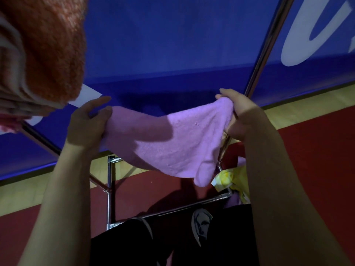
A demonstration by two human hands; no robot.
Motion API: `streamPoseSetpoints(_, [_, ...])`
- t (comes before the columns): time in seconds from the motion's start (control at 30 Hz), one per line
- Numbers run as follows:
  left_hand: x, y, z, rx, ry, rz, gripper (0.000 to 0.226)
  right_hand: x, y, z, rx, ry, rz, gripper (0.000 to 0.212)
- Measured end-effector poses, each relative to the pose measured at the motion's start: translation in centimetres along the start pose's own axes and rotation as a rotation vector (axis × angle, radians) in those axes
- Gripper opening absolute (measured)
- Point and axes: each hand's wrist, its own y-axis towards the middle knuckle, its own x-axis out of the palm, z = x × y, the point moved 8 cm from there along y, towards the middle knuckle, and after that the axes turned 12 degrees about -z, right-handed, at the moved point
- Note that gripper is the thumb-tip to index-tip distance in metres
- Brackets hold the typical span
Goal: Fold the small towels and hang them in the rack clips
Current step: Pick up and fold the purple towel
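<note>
Head view: looks down past both forearms at a metal rack [109, 191] w/ a blue banner [172, 45] behind it
Progress: judged early-to-mid; orange towel [51, 47] hangs top left, close to the lens, w/ other folded cloth under it, so prob. already up; whether a clip holds it can't be told, no clip visible
In hand: pink towel [172, 139] stretched betw. both hands, not yet on the rack; looks like the fold step or the start of hanging, can't tell which
Left: yellow cloth [232, 181] bunched low by the right forearm, near the rack's lower bar [192, 205]; prob. waiting its turn; so at least pink + yellow to go
Left hand: left hand [86, 125] grips the towel's left end, thumb & fingers curled round the edge
Right hand: right hand [240, 114] clamped on the right end, fabric bunched in the fist; close to the slanted rack pole [269, 45]
Hands: well apart, towel taut-ish along the top edge
Pink towel look: small, soft terry, pale pink-lilac; left half in shadow, right half lit; lower part sags into a rounded flap at bottom right; seems doubled over, layers not clearly countable
Where: in mid-air in front of the banner, above the lower bar, touching only the hands as far as seen
</note>
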Motion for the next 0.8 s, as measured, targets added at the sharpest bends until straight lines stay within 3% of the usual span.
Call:
streamPoseSetpoints(0.3, [-0.6,0.1,1.0,0.037,-0.105,0.080,0.029,2.8,-1.4,0.1,0.025,-0.015,-0.272,0.052])
streamPoseSetpoints(0.43, [-0.9,0.0,1.7,0.110,-0.228,0.134,0.027,1.7,-0.4,2.5,0.140,-0.496,-0.246,0.051])
streamPoseSetpoints(0.5, [-1.1,0.0,1.5,0.118,-0.240,0.154,0.027,1.5,-1.6,4.7,0.244,-0.690,-0.339,0.054])
streamPoseSetpoints(0.53, [-1.1,0.0,1.5,0.116,-0.234,0.151,0.027,1.6,-2.4,5.6,0.299,-0.709,-0.414,0.048])
streamPoseSetpoints(0.6, [-0.9,-0.1,1.6,0.126,-0.230,0.146,0.029,2.8,-3.3,4.5,0.265,-0.748,-0.415,0.024])
streamPoseSetpoints(0.67, [-0.9,0.0,1.8,0.138,-0.212,0.166,0.029,4.6,-5.6,2.0,0.192,-0.715,-0.353,0.022])
streamPoseSetpoints(0.7, [-0.9,0.0,1.8,0.135,-0.199,0.170,0.029,4.7,-5.7,1.8,0.175,-0.730,-0.372,0.044])
streamPoseSetpoints(0.77, [-1.0,0.1,1.6,0.118,-0.183,0.164,0.028,3.7,-2.8,3.4,0.172,-0.782,-0.517,0.036])
streamPoseSetpoints(0.8, [-1.1,0.1,1.4,0.105,-0.167,0.162,0.027,3.2,-1.8,3.7,0.135,-0.842,-0.509,0.031])
